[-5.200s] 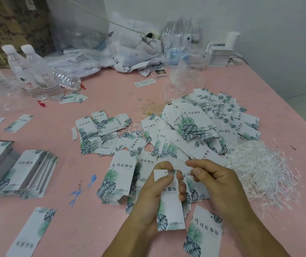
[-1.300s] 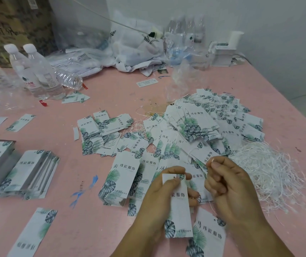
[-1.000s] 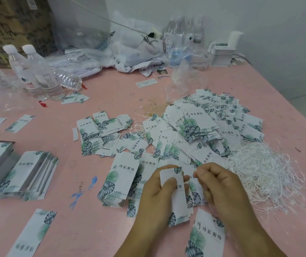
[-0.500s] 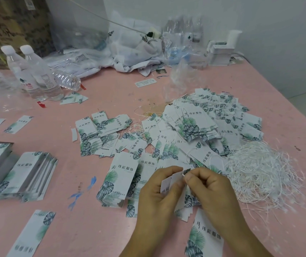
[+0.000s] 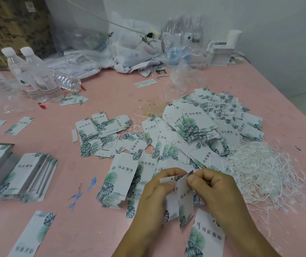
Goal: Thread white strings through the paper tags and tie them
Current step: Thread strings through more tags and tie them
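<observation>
**Paper tags mid-threading**

Sprawling across pink table [image 5: 111, 229]: tag heap [image 5: 200, 127], strings [image 5: 263, 173]. Gripping two tags [image 5: 184, 193] with left hand [image 5: 154, 199]; pinching at their top edge with right hand [image 5: 215, 190], string unseen. Probably needing end fed through hole.

A pink counter [image 5: 111, 89] carries two upright capped water bottles [image 5: 31, 75] at the far left, with a crushed clear bottle [image 5: 66, 81] lying beside them. Crumpled white plastic bags [image 5: 135, 51] heap along the far edge, near a small white box [image 5: 221, 54]. Blue marks [image 5: 91, 182] stain the counter.
</observation>
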